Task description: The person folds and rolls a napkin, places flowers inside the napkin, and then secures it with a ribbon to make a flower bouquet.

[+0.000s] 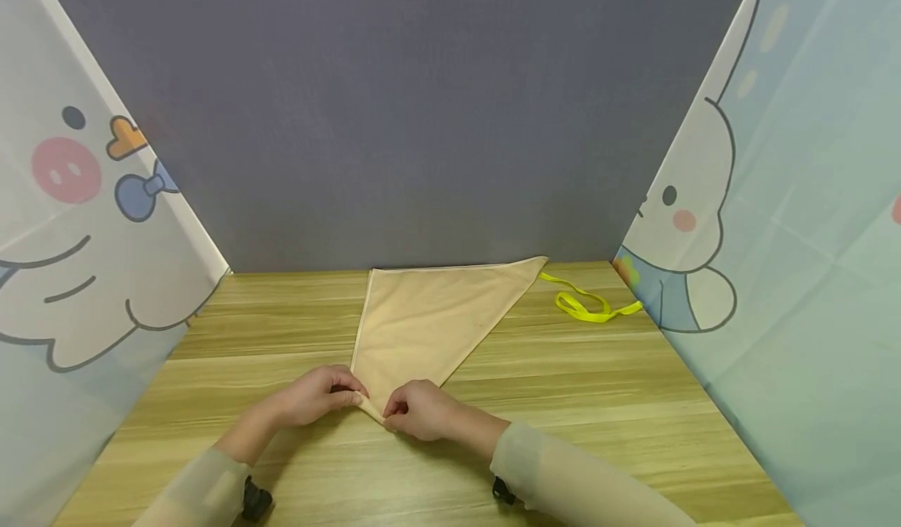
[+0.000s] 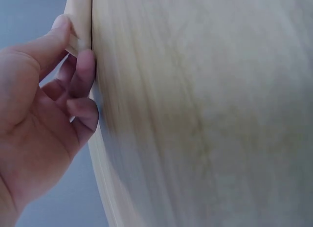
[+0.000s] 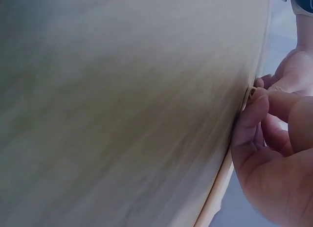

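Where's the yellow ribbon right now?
In the head view, the yellow ribbon lies toward the back right of the wooden table, between the beige cloth and the right-hand patterned wall.

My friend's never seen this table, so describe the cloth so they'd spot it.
On the wood-grained table, look to the far edge by the dark grey wall. From there a beige, roughly triangular cloth stretches to the left hand and right hand holding it. It is broad and pale, unlike the thin yellow ribbon off its right corner.
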`<state>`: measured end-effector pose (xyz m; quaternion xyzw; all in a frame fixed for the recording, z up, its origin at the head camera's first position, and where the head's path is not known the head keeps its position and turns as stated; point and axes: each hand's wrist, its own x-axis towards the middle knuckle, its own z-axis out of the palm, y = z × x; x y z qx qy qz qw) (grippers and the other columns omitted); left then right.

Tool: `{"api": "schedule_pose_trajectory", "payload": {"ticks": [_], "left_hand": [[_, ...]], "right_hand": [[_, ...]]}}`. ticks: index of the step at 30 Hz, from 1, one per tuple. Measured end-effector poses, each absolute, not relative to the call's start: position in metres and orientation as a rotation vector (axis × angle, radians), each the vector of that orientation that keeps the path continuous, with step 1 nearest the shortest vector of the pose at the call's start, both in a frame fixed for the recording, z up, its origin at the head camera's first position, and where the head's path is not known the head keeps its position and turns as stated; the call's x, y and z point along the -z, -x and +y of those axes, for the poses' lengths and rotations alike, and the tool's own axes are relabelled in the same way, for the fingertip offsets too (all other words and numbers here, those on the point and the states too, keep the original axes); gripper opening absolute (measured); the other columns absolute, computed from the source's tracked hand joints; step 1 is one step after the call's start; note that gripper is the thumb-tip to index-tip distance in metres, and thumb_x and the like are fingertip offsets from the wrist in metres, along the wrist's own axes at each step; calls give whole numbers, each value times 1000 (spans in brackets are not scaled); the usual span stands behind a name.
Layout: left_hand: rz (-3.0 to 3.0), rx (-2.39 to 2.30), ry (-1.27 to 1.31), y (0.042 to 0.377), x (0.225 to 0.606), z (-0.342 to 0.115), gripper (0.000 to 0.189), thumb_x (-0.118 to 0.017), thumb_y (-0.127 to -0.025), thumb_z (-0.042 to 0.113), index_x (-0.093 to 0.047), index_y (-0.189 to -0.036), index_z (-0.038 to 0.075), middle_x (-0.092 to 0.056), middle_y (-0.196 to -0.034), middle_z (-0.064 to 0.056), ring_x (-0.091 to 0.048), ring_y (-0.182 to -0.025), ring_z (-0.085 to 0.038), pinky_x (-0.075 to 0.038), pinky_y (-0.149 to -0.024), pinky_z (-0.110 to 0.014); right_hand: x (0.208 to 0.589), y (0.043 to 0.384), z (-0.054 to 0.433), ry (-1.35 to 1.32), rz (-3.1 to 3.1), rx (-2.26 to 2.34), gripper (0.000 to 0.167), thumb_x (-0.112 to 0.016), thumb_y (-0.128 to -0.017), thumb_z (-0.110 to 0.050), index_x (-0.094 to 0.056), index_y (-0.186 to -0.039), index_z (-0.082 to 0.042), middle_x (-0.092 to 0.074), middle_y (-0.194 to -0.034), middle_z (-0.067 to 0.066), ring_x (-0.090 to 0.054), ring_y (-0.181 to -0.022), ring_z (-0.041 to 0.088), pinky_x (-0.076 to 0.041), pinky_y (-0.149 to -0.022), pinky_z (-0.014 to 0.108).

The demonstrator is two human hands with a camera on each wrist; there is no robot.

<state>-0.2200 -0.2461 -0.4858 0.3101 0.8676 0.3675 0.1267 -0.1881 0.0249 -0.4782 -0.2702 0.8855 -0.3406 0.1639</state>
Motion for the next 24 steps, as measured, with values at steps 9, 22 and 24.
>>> {"api": "schedule_pose_trajectory", "payload": {"ticks": [9,22,24], "left_hand": [[2518,-1124,-716,221,486,-235,14,-74,-107,26,-76,-100,14,-68,-84,5,-57,-73,-2,-48,-66,-22],[2555,-1091,-916,222,483,-230,5,-78,-102,14,-81,-103,17,-64,-95,4,-53,-81,-2,-49,-70,-22],[2549,-1071,-970,221,483,-233,10,-79,-100,10,-82,-107,16,-64,-97,3,-53,-81,-2,-49,-70,-21]], "right_hand": [[478,190,29,650,2374,1158,12,-79,-101,-10,-71,-98,-18,-65,-68,-7,-58,-51,7,-44,-51,19],[479,193,27,610,2352,1179,15,-82,-98,-8,-79,-85,-16,-65,-67,-9,-54,-51,6,-41,-49,17],[479,193,27,610,2350,1178,15,-83,-98,-8,-80,-85,-16,-65,-67,-10,-54,-52,5,-41,-50,17]]}}
